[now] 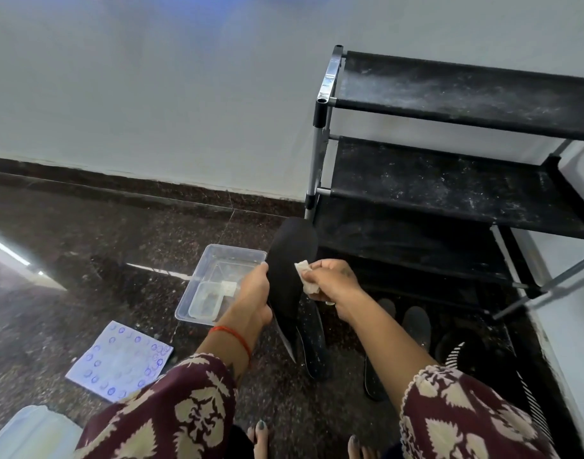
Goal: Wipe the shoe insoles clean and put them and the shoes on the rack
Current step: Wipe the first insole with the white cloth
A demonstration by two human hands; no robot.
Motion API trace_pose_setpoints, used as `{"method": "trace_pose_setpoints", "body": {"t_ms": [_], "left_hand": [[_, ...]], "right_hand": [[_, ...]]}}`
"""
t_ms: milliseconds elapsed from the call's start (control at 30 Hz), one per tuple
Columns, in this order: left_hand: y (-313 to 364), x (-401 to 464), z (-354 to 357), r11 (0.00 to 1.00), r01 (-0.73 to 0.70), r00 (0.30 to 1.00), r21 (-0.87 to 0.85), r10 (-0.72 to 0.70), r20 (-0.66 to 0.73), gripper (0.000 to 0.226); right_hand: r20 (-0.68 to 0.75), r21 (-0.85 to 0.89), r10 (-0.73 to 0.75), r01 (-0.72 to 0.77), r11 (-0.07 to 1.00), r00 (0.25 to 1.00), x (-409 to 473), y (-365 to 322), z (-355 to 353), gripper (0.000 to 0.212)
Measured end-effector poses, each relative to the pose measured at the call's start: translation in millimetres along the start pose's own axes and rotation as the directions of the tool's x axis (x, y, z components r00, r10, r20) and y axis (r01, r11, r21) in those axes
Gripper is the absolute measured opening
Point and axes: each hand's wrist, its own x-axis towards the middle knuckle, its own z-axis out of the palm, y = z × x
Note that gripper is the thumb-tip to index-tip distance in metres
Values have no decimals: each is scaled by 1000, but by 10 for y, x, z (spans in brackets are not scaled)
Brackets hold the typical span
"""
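Observation:
My left hand (pixel 254 298) grips a black insole (pixel 289 260) by its left edge and holds it upright above the floor. My right hand (pixel 330 282) pinches a small whitish wipe (pixel 306 274) against the insole's right side. Three more dark insoles lie flat on the floor below: one (pixel 313 342) under the held insole, one (pixel 416 324) further right, one (pixel 375 380) beside my right forearm. A black shoe with white stripes (pixel 462 356) sits at the right. The black three-shelf rack (pixel 449 180) stands against the wall, its shelves dusty and bare.
A clear plastic tub (pixel 217 286) with a smaller tray and a wipe inside sits on the dark stone floor left of my hands. A white cloth with blue print (pixel 120 361) lies nearer left. A pale container lid (pixel 29 432) shows at the bottom left. My bare toes (pixel 260 432) are below.

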Motion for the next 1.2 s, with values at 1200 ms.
{"method": "trace_pose_setpoints", "body": {"t_ms": [1200], "left_hand": [[-1550, 2531, -1022, 904, 159, 765, 398, 142, -629, 24]], "right_hand": [[40, -244, 196, -180, 953, 980, 1827, 2275, 1483, 18]]}}
